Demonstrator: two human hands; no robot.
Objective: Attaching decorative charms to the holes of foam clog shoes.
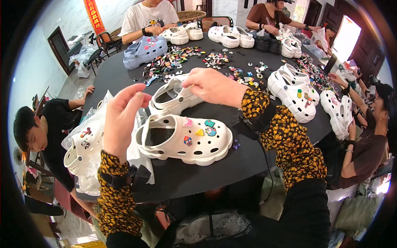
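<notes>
A white clog [186,140] lies in front of me, its toe to the right, with several colourful charms on its upper. Just behind it is a second white clog [175,101], partly covered by my right hand [215,86]. The fingers of that hand are pinched over its opening; what they hold, if anything, is too small to make out. My left hand [124,118] is raised at the near clog's heel, thumb and fingertips drawn together, and I cannot see what is between them. A small purple charm [236,144] rests beside the near clog's toe.
At left, clear plastic bags [92,173] surround a white clog [80,149] with charms. Loose charms [178,60] are heaped across the black table [182,182]. A blue clog [144,51] and decorated white clogs [293,93] stand farther off. Several people sit around the table.
</notes>
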